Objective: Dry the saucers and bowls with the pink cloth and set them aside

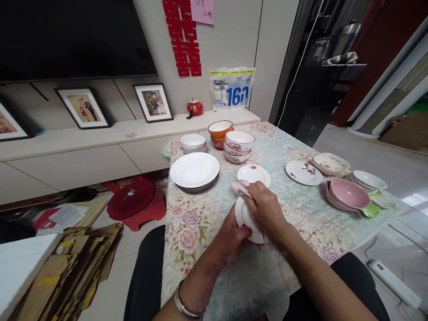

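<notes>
Plate (246, 219) in my left hand (234, 234), I am pressing a bunched pale cloth (240, 187) against it with my right hand (265, 205).

A single view is given, taken from a camera worn on the person's head and aimed forward and down across the desk (240, 285). The left grip (232, 236) and right grip (267, 205) are seen close, from above and behind, near the middle of the frame. The wall (230, 40) is faced farther off, and the floor (347, 151) is taken in on both sides by the wide field.
</notes>
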The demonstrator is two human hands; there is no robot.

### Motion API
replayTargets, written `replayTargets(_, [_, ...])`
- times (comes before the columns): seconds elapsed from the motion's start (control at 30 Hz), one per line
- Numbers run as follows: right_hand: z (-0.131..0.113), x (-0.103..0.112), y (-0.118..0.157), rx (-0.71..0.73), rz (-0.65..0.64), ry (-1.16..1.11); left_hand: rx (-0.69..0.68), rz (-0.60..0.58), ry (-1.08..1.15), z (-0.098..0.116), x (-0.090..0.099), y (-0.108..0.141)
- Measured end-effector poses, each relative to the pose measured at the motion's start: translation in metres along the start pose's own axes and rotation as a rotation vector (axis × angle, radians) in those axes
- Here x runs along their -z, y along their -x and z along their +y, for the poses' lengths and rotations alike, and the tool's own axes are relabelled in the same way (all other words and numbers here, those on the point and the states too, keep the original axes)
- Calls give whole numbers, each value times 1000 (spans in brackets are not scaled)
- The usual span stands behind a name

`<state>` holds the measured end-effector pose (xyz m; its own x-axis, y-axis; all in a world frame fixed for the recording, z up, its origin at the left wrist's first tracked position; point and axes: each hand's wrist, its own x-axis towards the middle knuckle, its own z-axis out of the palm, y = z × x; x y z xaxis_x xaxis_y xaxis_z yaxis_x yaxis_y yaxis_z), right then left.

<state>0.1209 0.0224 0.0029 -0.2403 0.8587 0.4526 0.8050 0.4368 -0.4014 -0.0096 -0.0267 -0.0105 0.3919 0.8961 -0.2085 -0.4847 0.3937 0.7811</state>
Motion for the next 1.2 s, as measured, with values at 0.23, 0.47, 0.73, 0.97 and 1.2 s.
replayTargets(0.23, [-9,3,2,153,-115,-44,-37,-8,-23,-3,3,0])
replayTargets(0.47, [24,4,-7,-34,56,-110,-51,66,58,6,0,0])
replayTargets(0.73, [27,0,-7,-237,-83,-335,-45,115,34,7,8,-3])
replayTargets(0.97, [23,6,-2,-563,-262,-1047,-89,174,35,6,10,-4])
replayTargets(1.2, [22,1,0,-580,-268,-1005,-106,274,6,10,9,-4])
